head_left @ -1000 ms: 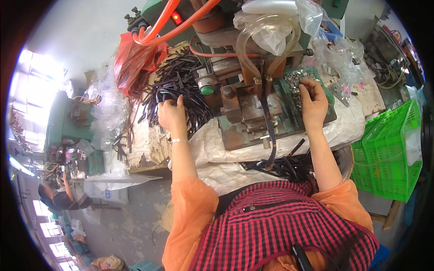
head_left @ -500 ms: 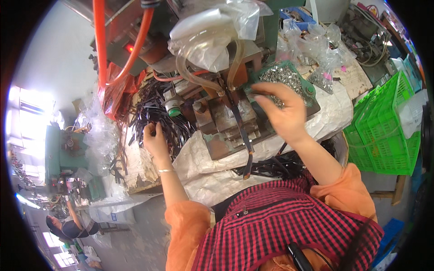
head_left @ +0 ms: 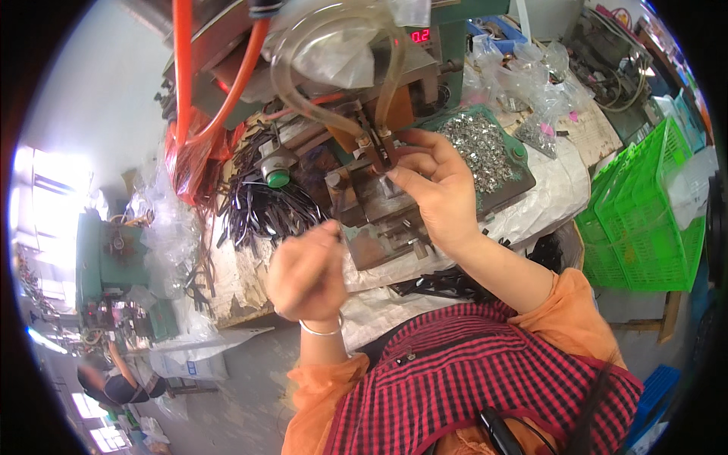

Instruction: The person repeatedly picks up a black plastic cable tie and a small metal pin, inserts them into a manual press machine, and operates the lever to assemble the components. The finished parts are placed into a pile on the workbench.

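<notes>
Hand on the right (head_left: pixel 442 189): half-curled, thumb and fingertips bent in at the metal tooling (head_left: pixel 375 159) of the machine (head_left: pixel 371 246). Fingertips partly hidden; cannot tell touching from hovering, nor pinched on a piece from unladen. Left hand (head_left: pixel 307 273): raised just in front of the machine's left side, badly blurred, fingers seemingly drawn inward; cannot tell open from closed, nor any strip in its grip.

Black strips (head_left: pixel 265 208) heaped on the bench (head_left: pixel 231 292), left of the machine and beyond the left hand. Small silvery metal pieces (head_left: pixel 476 148) piled in a green tray (head_left: pixel 520 163), just past the other hand. More dark strips (head_left: pixel 455 284) between the machine and a checked apron (head_left: pixel 455 364). White sheeting (head_left: pixel 561 201) under the machine's near edge.

Above the tooling, a looped clear hose (head_left: pixel 284 68) and a lit red display (head_left: pixel 419 36); farther left, orange tubes (head_left: pixel 182 76) and a crumpled red bag (head_left: pixel 189 163). Clear bags (head_left: pixel 542 114) at far right, green crate (head_left: pixel 637 216) nearer. Off left, another person (head_left: pixel 121 387) near a green machine (head_left: pixel 114 258), with bright windows (head_left: pixel 49 197).
</notes>
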`<state>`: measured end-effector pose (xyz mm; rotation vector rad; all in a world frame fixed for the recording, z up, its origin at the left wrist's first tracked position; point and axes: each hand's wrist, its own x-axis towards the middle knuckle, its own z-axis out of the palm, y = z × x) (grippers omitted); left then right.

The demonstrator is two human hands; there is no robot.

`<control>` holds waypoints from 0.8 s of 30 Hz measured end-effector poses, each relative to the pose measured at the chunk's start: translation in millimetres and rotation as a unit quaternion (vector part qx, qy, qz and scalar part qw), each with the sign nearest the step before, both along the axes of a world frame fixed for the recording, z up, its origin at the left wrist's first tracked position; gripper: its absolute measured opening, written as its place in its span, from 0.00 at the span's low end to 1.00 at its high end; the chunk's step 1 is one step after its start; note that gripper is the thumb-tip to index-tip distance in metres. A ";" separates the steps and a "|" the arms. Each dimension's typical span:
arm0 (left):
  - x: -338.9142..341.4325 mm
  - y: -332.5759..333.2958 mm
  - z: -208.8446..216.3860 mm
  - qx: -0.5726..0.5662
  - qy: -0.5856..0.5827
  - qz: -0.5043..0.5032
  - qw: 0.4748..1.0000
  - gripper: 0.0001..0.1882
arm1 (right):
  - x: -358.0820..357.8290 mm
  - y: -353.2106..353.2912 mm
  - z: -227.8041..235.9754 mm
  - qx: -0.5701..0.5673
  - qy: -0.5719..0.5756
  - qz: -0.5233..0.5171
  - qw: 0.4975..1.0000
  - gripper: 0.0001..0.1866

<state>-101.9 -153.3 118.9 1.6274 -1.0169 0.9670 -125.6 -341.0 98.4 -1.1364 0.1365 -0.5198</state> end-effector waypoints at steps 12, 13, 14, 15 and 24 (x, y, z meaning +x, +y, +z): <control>2.0 -41.8 -22.5 0.186 -0.122 -0.037 0.974 0.14 | -20.5 -122.1 -68.5 -0.632 0.204 -0.216 0.716 0.15; 1.6 -42.5 -23.5 0.186 -0.121 -0.041 0.974 0.15 | -22.2 -130.1 -76.3 -0.628 0.181 -0.227 0.722 0.14; 2.0 -44.5 -22.2 0.185 -0.121 -0.037 0.974 0.15 | -23.8 -134.8 -84.1 -0.625 0.157 -0.238 0.727 0.12; 0.2 -43.9 -24.4 0.184 -0.116 -0.039 0.975 0.15 | -25.9 -134.1 -92.9 -0.624 0.147 -0.245 0.727 0.12; -19.5 -32.6 -18.4 0.174 0.004 -0.035 0.984 0.18 | 21.4 -125.0 -88.4 -0.716 -0.004 -0.171 0.677 0.09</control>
